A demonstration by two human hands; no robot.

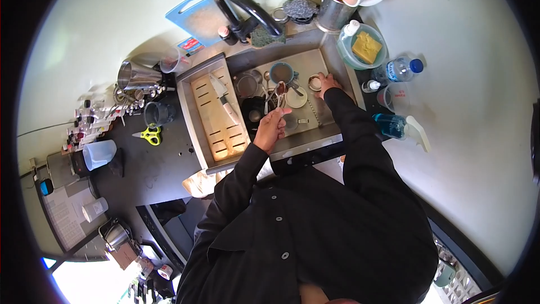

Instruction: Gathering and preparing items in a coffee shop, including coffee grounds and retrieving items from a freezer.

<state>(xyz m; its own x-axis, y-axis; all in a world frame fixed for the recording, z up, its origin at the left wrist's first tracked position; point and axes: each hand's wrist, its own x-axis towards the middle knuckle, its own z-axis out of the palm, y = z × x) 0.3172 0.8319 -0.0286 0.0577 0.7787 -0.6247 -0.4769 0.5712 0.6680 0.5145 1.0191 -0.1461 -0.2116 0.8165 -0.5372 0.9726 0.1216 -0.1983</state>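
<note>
My left hand point(271, 128) holds the handle of a metal spoon point(281, 89) over the dishes in the stainless-steel sink point(333, 130). At the right side of the basin, my right hand point(328, 84) has its fingers on a small round cup or lid point(314, 82); its exact kind is unclear. Between the hands lie a blue mug point(282, 72) with dark liquid and a pale round dish point(296, 98). Left of them are a clear glass point(247, 84), more spoons and a black container point(252, 114). A thin twisted metal piece point(314, 112) lies on the sink floor.
A knife point(229, 109) rests on the slotted tray point(202, 112) at left. The black faucet point(249, 2) arches over the sink's back. A sponge point(366, 47) in a tub, a water bottle point(392, 70) and a spray bottle point(390, 126) stand right; green-handled scissors point(151, 136) lie left.
</note>
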